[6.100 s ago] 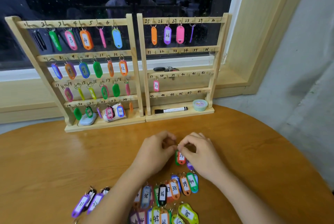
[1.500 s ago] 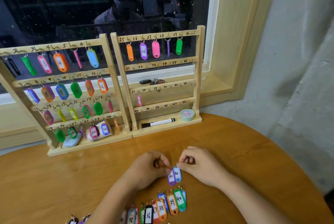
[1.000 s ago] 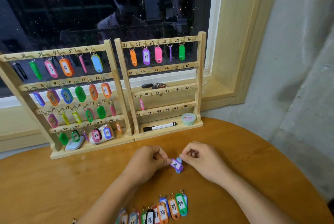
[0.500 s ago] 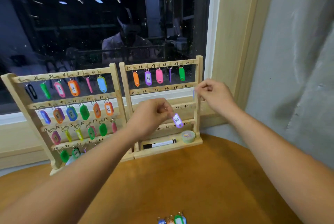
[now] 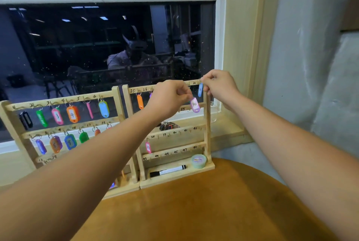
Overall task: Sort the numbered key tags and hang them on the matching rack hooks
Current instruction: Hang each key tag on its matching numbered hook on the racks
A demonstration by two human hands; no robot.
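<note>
Our left hand (image 5: 169,98) hides upper hooks of the right rack (image 5: 207,124). It pinches a purple tag (image 5: 194,104) marked 30; our right hand (image 5: 219,87) pinches a blue tag (image 5: 200,89).

One view only, from a wide-angle camera worn on the head. It faces forward and slightly down across the table (image 5: 213,211) toward the left-hand rack (image 5: 48,103), the right-hand rack (image 5: 207,134) and the window (image 5: 87,50) behind them. Range is close: both arms enter from the lower corners, with the left hand (image 5: 169,99) and right hand (image 5: 219,87) at the right-hand rack's top rail, near frame centre
</note>
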